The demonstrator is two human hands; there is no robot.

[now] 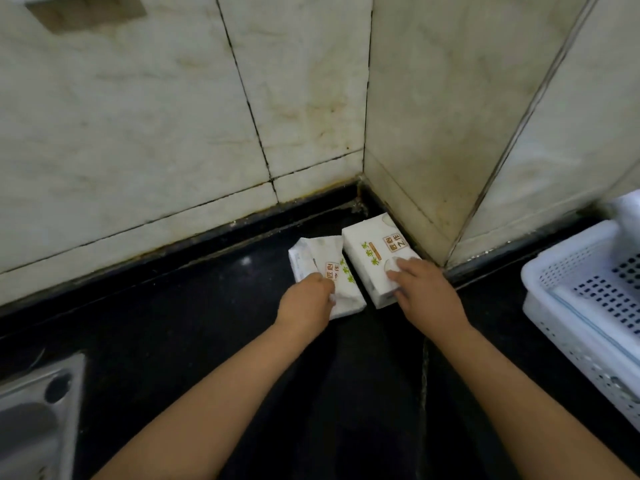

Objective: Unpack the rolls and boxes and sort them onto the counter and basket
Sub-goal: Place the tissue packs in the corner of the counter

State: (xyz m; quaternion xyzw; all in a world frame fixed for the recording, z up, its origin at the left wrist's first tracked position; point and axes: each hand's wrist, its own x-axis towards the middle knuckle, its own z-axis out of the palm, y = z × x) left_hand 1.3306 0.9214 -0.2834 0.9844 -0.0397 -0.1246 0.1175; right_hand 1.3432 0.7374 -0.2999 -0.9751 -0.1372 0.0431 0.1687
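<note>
while both hands are held at the back corner of the counter [214, 306], two white tissue packs are seen lying side by side there, close under the tiled walls [138, 133]. the right pack [370, 251], a firmer box-like one, is set deepest in the corner, its far end just beside the foot of the right-hand wall. the left pack [322, 258], softer and crumpled, lies touching or nearly touching its left flank. the long axes of both run roughly parallel, from the near edge of the counter back toward the corner, slightly slanted to the left at the far end.

the left hand [306, 299] is placed on the near end of the left pack, fingers curled over its near corner in what appears to be a grip; the thumb is hidden. the right hand [426, 289] is laid on the near right part of the right pack, fingers fairly straight on its top face, the near corner covered by the palm; a pinch cannot be confirmed.

each pack lies directly ahead of its own hand, so no crossing of arms is called for. judgement: the packs are being squared against the corner, and the placing step is close to done.

the white perforated basket [568, 306] stands well apart at the right edge of the counter, nearer the right hand. part of a steel sink [38, 410] is noted at the near left corner.
</note>
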